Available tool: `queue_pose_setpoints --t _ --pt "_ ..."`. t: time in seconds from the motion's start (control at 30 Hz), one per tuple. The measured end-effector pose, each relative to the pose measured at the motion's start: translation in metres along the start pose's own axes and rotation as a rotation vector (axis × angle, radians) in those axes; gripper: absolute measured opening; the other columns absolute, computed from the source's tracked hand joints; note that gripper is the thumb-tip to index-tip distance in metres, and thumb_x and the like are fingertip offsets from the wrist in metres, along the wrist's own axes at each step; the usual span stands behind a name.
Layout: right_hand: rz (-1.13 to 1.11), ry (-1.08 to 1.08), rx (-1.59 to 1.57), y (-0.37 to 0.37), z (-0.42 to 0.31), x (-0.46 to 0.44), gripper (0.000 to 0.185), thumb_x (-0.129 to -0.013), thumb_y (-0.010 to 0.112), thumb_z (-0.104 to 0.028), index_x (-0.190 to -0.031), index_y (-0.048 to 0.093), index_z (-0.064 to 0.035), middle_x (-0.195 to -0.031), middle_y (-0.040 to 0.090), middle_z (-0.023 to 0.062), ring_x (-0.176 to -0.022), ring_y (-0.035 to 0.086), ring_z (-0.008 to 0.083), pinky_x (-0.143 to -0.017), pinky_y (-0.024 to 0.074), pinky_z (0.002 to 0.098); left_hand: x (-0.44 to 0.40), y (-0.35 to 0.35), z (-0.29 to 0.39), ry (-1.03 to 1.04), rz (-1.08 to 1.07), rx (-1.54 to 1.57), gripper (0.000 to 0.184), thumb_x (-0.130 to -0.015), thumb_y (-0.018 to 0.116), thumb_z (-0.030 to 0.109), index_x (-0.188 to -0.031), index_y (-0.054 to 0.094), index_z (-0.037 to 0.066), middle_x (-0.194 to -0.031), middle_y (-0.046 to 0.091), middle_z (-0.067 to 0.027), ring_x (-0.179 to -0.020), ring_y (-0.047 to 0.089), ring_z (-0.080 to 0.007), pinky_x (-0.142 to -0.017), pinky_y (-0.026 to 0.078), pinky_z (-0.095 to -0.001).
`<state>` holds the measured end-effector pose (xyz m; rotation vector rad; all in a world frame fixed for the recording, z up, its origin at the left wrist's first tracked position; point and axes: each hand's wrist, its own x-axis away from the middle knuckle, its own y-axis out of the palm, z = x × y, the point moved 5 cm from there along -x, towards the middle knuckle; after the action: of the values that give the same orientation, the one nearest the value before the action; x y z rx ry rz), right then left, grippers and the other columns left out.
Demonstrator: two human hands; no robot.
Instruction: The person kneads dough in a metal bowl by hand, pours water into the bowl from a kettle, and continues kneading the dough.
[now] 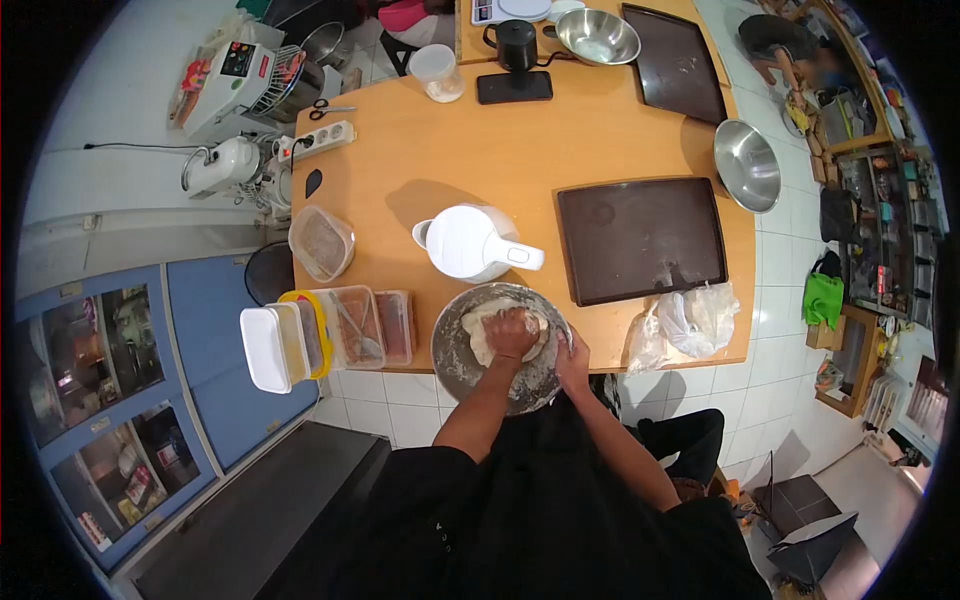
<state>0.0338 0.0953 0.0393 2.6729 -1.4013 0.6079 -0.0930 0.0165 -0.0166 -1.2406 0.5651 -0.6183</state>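
A large metal bowl [455, 365] sits at the table's near edge, with pale dough [479, 328] inside and floury residue on its walls. My left hand [511, 334] presses down into the dough, its fingers curled and partly sunk in it. At the bowl's right side, my right hand [573, 362] grips the rim. Just behind the bowl stands a white electric kettle [467, 243], its handle pointing right.
Lidded containers [270, 348] and a clear tub [322, 243] stand left. A dark tray [643, 240] and plastic bags [700, 320] lie right. Farther back are a phone [515, 88], a black jug [516, 45] and metal bowls [747, 167]. Another person [775, 40] is partly visible top right.
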Motion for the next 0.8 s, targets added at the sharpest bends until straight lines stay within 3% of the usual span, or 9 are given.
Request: queue_pose_setpoints --t 0.2,0.3,0.4,0.5,0.6,0.7,0.8 --pt "0.016 -0.046 -0.004 0.000 0.013 -0.001 0.030 -0.097 0.050 -0.005 -0.124 0.056 0.0068 -0.112 0.066 0.0213 -0.109 0.062 0.0247 -0.096 0.0443 0.0346 -0.003 0.014 -0.009 0.066 0.041 0.039 0.029 -0.075 0.063 0.036 -0.093 0.068 0.013 -0.085 0.068 -0.0086 -0.084 0.064 -0.0299 -0.079 0.043 -0.0548" --pt "0.048 -0.118 0.124 0.001 0.016 -0.002 0.028 -0.099 0.048 -0.007 -0.122 0.056 0.0074 -0.108 0.066 0.0162 -0.104 0.060 0.0194 -0.094 0.0447 0.0327 -0.003 0.020 -0.012 0.019 0.084 0.118 0.026 -0.080 0.061 0.032 -0.096 0.066 0.012 -0.087 0.068 -0.0092 -0.087 0.064 -0.0309 -0.084 0.043 -0.0542" --pt "0.115 -0.237 0.212 0.000 0.005 -0.001 0.026 -0.098 0.049 -0.006 -0.120 0.057 0.0070 -0.104 0.067 0.0188 -0.099 0.061 0.0211 -0.092 0.0459 0.0337 -0.009 0.022 -0.011 -0.068 -0.080 0.262 0.028 -0.082 0.062 0.028 -0.103 0.063 0.010 -0.094 0.067 -0.0111 -0.094 0.062 -0.0339 -0.088 0.042 -0.0530" --pt "0.110 -0.195 0.177 0.001 0.011 0.000 0.026 -0.097 0.049 -0.005 -0.118 0.058 0.0062 -0.100 0.068 0.0218 -0.096 0.064 0.0249 -0.088 0.0474 0.0355 -0.015 -0.015 -0.002 -0.024 -0.095 0.323 0.034 -0.077 0.068 0.026 -0.103 0.058 0.005 -0.106 0.062 -0.0178 -0.100 0.059 -0.0386 -0.088 0.044 -0.0524" --pt "0.096 -0.163 0.157 0.001 0.000 0.002 0.025 -0.097 0.049 -0.005 -0.118 0.059 0.0055 -0.099 0.069 0.0223 -0.094 0.066 0.0265 -0.086 0.0482 0.0361 -0.016 -0.039 -0.005 0.021 -0.231 0.276 0.043 -0.081 0.067 0.031 -0.114 0.053 0.007 -0.125 0.054 -0.0177 -0.109 0.056 -0.0399 -0.095 0.040 -0.0538" --pt "0.118 -0.202 0.213 0.000 -0.004 0.002 0.025 -0.096 0.051 -0.005 -0.118 0.059 0.0047 -0.098 0.069 0.0219 -0.093 0.067 0.0274 -0.084 0.0485 0.0364 -0.019 -0.054 -0.006 0.171 -0.469 0.350 0.057 -0.075 0.074 0.028 -0.120 0.048 0.005 -0.130 0.049 -0.0200 -0.115 0.054 -0.0403 -0.098 0.039 -0.0541" --pt "0.111 -0.234 0.195 0.000 -0.002 0.001 0.026 -0.095 0.052 -0.005 -0.118 0.060 0.0045 -0.099 0.068 0.0228 -0.093 0.067 0.0287 -0.085 0.0483 0.0368 -0.022 -0.048 -0.006 0.242 -0.572 0.183 0.072 -0.068 0.080 0.022 -0.126 0.043 0.003 -0.126 0.054 -0.0209 -0.119 0.054 -0.0384 -0.099 0.038 -0.0551"
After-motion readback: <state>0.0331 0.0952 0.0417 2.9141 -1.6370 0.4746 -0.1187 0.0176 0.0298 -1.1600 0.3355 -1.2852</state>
